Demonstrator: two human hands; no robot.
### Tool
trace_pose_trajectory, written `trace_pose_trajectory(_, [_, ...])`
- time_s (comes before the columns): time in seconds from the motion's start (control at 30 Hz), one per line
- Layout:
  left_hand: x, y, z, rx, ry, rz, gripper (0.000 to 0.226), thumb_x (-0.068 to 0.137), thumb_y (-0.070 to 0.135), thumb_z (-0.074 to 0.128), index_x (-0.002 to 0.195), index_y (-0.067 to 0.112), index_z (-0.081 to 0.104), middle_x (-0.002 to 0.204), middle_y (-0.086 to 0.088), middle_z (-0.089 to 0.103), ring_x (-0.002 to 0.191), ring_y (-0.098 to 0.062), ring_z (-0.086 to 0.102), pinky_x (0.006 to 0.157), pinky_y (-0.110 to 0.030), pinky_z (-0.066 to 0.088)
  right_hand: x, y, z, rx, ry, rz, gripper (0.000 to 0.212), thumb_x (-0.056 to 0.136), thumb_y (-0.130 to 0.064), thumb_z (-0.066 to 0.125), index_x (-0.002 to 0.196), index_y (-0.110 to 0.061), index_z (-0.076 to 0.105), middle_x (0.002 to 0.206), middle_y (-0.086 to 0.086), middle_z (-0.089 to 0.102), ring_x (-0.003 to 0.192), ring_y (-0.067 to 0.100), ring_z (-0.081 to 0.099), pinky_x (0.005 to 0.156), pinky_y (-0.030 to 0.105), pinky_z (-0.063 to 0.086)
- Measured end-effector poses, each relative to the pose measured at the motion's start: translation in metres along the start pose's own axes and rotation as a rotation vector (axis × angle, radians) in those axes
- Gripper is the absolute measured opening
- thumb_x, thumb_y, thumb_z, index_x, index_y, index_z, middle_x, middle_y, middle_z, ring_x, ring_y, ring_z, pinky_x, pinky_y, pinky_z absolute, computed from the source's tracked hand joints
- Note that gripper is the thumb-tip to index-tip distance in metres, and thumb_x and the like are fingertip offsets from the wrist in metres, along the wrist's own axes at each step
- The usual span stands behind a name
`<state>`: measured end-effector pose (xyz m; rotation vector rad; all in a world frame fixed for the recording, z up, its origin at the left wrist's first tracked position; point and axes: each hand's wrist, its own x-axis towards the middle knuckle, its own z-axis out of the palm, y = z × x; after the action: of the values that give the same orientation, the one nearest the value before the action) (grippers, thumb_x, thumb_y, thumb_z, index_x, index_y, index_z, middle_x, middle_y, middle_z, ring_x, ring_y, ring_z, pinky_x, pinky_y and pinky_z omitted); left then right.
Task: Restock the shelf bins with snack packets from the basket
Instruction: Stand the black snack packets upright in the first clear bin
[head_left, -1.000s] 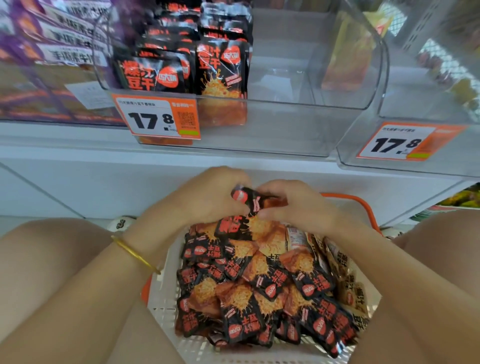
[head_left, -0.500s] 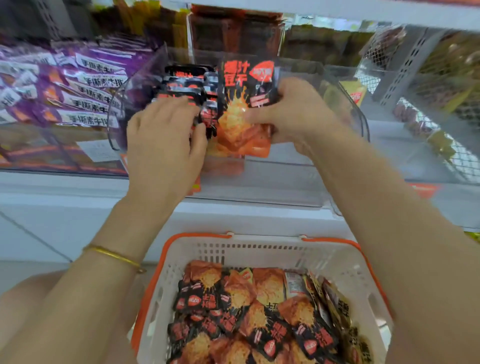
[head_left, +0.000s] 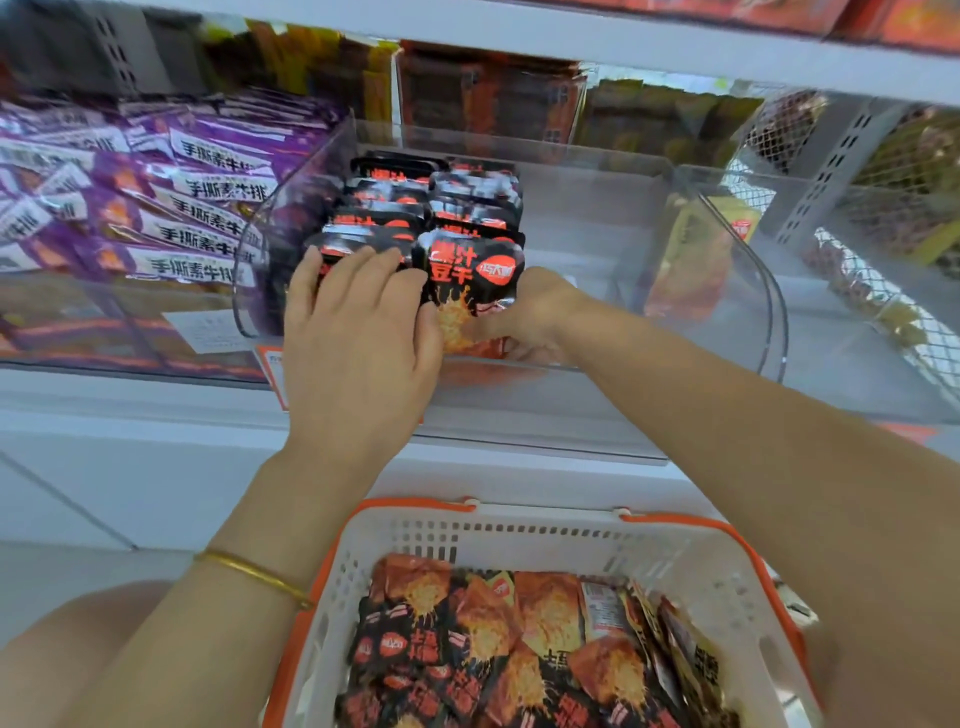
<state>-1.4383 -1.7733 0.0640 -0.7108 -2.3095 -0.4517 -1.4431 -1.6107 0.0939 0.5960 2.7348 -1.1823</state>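
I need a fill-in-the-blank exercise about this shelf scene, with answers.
The right hand holds a black packet upright in the clear bin; the left hand has a ____ bracelet at its wrist.
The basket below has an ____ rim.
The packets left of the bin are ____.
Answers: gold; orange; purple.

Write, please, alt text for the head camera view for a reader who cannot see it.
A person's right hand holds a black-and-orange snack packet upright in a clear shelf bin, left hand flat against the row beside it. Below, a white basket holds more packets; purple packets lie at the left.
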Motion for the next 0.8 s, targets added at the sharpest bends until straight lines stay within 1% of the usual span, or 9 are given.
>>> trace_pose_trajectory(0.1, [0.000,0.000,0.001,-0.002,-0.016,0.007,0.037,0.092,0.028,0.037,0.106,0.010,0.066,0.122,-0.008,0.062,0.118,-0.028,0.053,0.111,-0.042,0.018,-0.007,-0.003,0.001,-0.050,-0.041,0.032,0.035,0.080,-0.028,0.075,0.103,-0.008,0.057,0.089,0.007,0.059,0.067,0.017,0.055,0.051,0.021,0.043])
trace_pose_trajectory(0.23, [-0.002,-0.001,-0.002,-0.052,0.004,0.014,0.037,0.094,0.028,0.037,0.111,0.009,0.064,0.125,-0.008,0.060,0.121,-0.028,0.051,0.113,-0.044,0.019,-0.016,-0.003,-0.007,0.086,-0.133,0.068,0.029,0.079,-0.014,0.076,0.100,-0.001,0.060,0.091,0.011,0.066,0.075,0.019,0.062,0.066,0.024,0.055])
trace_pose_trajectory(0.37, [-0.015,0.012,-0.022,-0.190,0.119,0.053,0.031,0.091,0.020,0.044,0.111,0.009,0.064,0.120,-0.003,0.063,0.110,-0.029,0.052,0.099,-0.043,0.032,-0.061,-0.006,-0.031,0.202,0.053,-0.058,0.032,0.083,0.000,0.068,0.067,-0.009,0.042,0.061,0.009,0.053,0.080,0.033,0.069,0.078,0.044,0.057])
trace_pose_trajectory(0.43, [-0.032,0.026,-0.033,-0.309,0.112,0.121,0.028,0.087,0.013,0.046,0.105,0.009,0.066,0.111,-0.001,0.066,0.098,-0.030,0.056,0.086,-0.041,0.037,-0.093,0.005,-0.034,0.149,0.198,-0.233,0.032,0.079,-0.002,0.073,0.070,-0.010,0.043,0.063,0.003,0.053,0.076,0.023,0.067,0.076,0.035,0.055])
trace_pose_trajectory(0.53, [-0.063,0.041,-0.026,-0.391,-0.110,0.237,0.025,0.084,0.011,0.046,0.094,0.007,0.068,0.097,-0.004,0.068,0.086,-0.030,0.056,0.075,-0.041,0.043,-0.122,0.033,-0.018,-0.108,0.479,-0.450,0.026,0.072,-0.003,0.072,0.076,-0.017,0.050,0.077,0.000,0.055,0.081,0.020,0.059,0.077,0.033,0.048])
trace_pose_trajectory(0.63, [-0.088,0.044,-0.002,-0.322,-0.428,0.233,0.026,0.080,0.018,0.043,0.086,0.010,0.068,0.086,-0.003,0.067,0.081,-0.028,0.054,0.070,-0.041,0.048,-0.133,0.063,0.016,0.227,0.674,-0.648,0.031,0.072,0.004,0.058,0.085,-0.022,0.046,0.090,0.006,0.052,0.094,0.032,0.060,0.083,0.039,0.051])
trace_pose_trajectory(0.7, [-0.098,0.043,0.011,-0.264,-0.584,0.196,0.025,0.083,0.019,0.044,0.088,0.012,0.067,0.087,-0.003,0.067,0.085,-0.026,0.052,0.072,-0.042,0.048,-0.139,0.087,0.049,0.242,0.755,-0.718,0.028,0.074,0.008,0.053,0.086,-0.017,0.049,0.091,0.009,0.053,0.094,0.028,0.057,0.084,0.031,0.048])
trace_pose_trajectory(0.73, [-0.101,0.043,0.016,-0.217,-0.643,0.184,0.024,0.086,0.019,0.045,0.092,0.012,0.067,0.091,-0.003,0.066,0.089,-0.025,0.051,0.075,-0.043,0.047,-0.141,0.104,0.068,0.129,0.732,-0.710,0.020,0.075,0.008,0.051,0.084,-0.010,0.053,0.090,0.009,0.054,0.090,0.024,0.055,0.081,0.025,0.045])
trace_pose_trajectory(0.8, [-0.105,0.045,0.023,-0.131,-0.734,0.175,0.026,0.091,0.021,0.043,0.102,0.014,0.065,0.101,-0.004,0.065,0.098,-0.024,0.051,0.080,-0.040,0.045,-0.136,0.144,0.108,-0.163,0.403,-0.517,0.015,0.081,0.000,0.047,0.092,-0.004,0.056,0.095,0.008,0.054,0.086,0.024,0.055,0.073,0.028,0.048])
